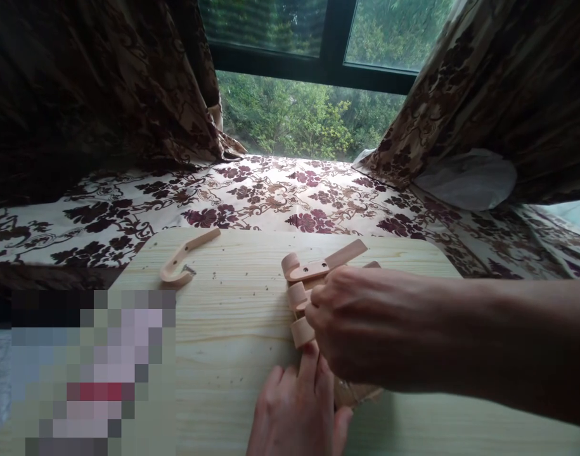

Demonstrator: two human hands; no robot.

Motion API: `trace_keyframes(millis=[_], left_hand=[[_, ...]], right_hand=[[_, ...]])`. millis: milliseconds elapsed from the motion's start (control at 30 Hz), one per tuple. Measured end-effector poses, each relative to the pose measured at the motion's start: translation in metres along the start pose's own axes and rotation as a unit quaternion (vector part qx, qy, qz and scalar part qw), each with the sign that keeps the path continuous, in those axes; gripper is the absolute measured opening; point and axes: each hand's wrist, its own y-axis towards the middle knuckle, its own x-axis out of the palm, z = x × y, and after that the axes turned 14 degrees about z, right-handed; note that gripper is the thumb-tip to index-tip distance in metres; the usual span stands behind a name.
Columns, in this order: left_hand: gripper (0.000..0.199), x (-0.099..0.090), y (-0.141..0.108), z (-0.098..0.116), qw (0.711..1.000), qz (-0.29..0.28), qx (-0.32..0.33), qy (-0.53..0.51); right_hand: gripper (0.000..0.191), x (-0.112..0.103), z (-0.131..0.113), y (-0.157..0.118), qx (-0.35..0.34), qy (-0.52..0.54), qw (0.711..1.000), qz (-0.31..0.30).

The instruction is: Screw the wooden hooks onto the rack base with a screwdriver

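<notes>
Several curved wooden hooks lie side by side in a row; the far wooden hook (309, 271) shows its curled end and two dark holes. My right hand (349, 316) is closed in a fist over the middle of the row. What its fingers hold is hidden beneath it. Below, my left hand (294, 405) grips the near end of the row, index finger against the curl of the nearest hook (302, 332), thumb apart at the right. A brown piece (354, 392) shows beneath my hands. Apart at the left, a single wooden hook (175, 263) lies with small screws (189, 271) in its bend.
Everything rests on a pale wooden tabletop (223, 342) with dark crumbs scattered over it. Behind stands a ledge under floral cloth (270, 190), between patterned curtains and a window (294, 114). A pixelated patch covers the lower left.
</notes>
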Motion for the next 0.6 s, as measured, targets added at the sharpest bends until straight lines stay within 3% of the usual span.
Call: trace_keyframes(millis=[133,233,467,600], left_hand=[[0.036,-0.004,0.0,0.003,1.0,0.009,-0.004,0.003],[0.046,-0.005,0.001,0.004,1.0,0.01,0.002,0.01],[0.057,-0.003,0.0,0.002,1.0,0.004,0.007,0.02],[0.063,-0.003,0.001,0.005,0.996,0.021,0.032,0.078]], right_hand=[[0.028,0.0,0.002,0.002,-0.047,-0.046,0.998,0.026],[0.025,-0.004,0.009,0.002,-0.06,-0.016,0.998,0.016],[0.026,-0.001,0.019,0.002,-0.053,0.005,0.998,0.044],[0.021,0.0,0.027,0.0,-0.026,0.011,0.999,0.032]])
